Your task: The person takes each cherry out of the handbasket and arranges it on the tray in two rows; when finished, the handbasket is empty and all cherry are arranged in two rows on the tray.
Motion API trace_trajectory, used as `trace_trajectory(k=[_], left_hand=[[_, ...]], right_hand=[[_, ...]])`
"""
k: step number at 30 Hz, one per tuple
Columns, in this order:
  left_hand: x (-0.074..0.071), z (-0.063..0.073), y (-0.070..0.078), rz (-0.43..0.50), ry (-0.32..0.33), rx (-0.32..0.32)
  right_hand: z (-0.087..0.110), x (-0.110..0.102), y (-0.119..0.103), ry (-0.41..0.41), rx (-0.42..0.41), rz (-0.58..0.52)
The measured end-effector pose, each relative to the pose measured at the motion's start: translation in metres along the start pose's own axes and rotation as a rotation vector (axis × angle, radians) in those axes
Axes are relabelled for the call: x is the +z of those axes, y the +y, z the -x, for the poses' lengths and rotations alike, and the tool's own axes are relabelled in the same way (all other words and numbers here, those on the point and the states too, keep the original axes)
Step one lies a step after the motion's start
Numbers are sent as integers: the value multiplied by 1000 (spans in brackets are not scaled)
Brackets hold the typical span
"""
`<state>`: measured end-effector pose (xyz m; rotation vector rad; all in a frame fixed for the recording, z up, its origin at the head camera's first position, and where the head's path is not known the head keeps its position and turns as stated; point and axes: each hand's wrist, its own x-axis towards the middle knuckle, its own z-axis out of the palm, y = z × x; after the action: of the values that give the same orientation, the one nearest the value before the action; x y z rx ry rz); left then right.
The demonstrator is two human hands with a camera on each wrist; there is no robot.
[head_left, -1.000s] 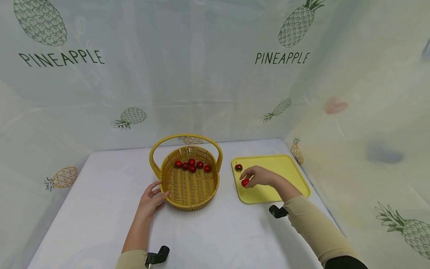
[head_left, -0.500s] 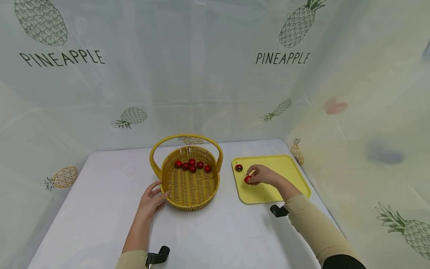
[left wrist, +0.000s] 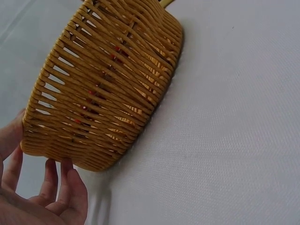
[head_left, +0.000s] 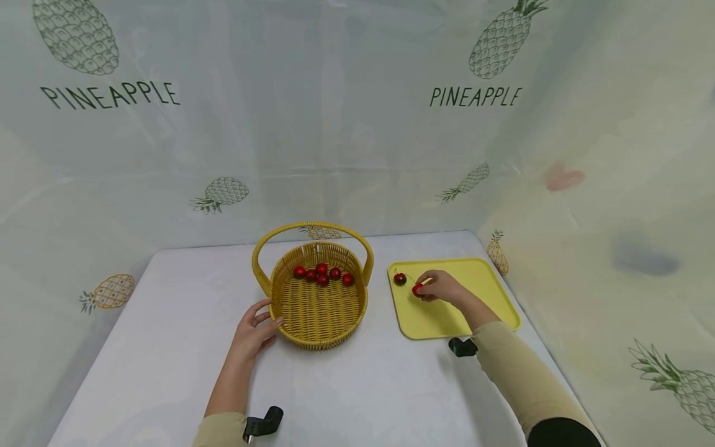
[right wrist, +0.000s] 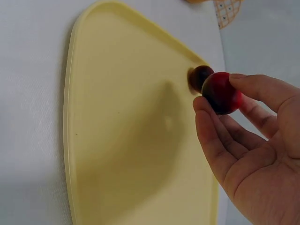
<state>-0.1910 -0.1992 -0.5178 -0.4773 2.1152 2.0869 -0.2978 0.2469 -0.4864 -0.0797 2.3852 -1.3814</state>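
My right hand (head_left: 441, 287) pinches a dark red cherry (right wrist: 222, 93) between thumb and fingertips, above the yellow tray (head_left: 463, 320). Just to the left of it in the head view, a second cherry (head_left: 399, 279) with a stem lies near the tray's left edge. In the right wrist view, the held cherry partly covers that second one. A round yellow wicker basket (head_left: 318, 338) with a tall handle stands left of the tray, several red cherries (head_left: 323, 280) gathered toward its back. My left hand (left wrist: 47, 194) holds the basket's rim at its left side, thumb over the edge and fingers against the outer weave.
A white cloth covers the table (head_left: 346, 397), and its back edge meets a hanging curtain (head_left: 313, 124) printed with pineapples. The basket's arched handle (head_left: 313, 224) rises above its rim. A small black camera mount (head_left: 462, 347) juts from the right wrist.
My right hand has moved a little back and to the right over the tray with the cherry. The left hand and basket have stayed in place; the head view has shifted slightly.
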Motion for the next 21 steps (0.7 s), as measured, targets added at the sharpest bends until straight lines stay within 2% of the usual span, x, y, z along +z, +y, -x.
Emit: trace_trajectory(k=[9,15,21], left_hand=[[0,0,0,9,0,9],[0,0,1,12,0,2],[1,0,1,6,9,3]], right_hand=[[-12,2,5,74,11,-18],[-22,2,10,124,46,16],[-31,2,16,173,83,3]])
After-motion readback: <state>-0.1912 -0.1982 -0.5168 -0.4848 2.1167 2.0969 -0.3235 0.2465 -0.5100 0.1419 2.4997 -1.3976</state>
